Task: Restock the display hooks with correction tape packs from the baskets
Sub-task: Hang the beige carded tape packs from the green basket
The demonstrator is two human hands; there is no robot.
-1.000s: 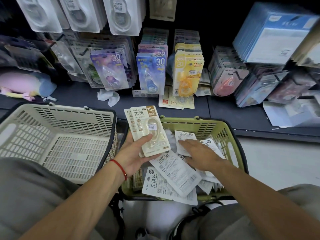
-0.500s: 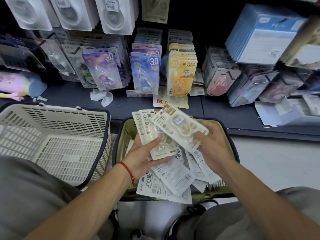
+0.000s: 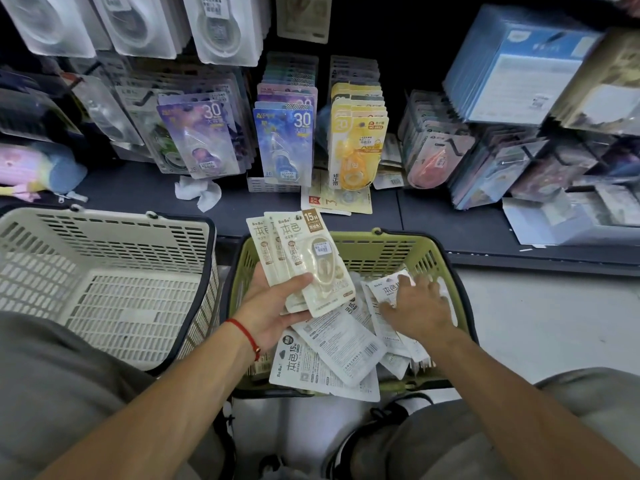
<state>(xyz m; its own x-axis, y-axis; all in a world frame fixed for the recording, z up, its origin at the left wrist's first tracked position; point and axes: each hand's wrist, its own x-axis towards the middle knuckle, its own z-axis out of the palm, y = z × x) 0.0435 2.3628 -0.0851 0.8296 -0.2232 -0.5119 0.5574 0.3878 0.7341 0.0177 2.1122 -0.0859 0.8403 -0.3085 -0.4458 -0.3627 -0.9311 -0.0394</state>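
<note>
Gathering stock: left hand (image 3: 273,306) fingers clamp fanned correction tape packs (image 3: 304,261); right hand (image 3: 415,306), at three o'clock, spreads open fingers over a loose pack (image 3: 389,292) in the green basket (image 3: 381,247).

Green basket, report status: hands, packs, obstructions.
Left hand holds fanned correction tape packs. Right hand down in green basket, on a loose pack. Nothing blocking.

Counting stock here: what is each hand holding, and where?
Left hand grips a fanned stack of beige packs by their lower ends. Right hand rests on a white pack; grip unclear.
</note>
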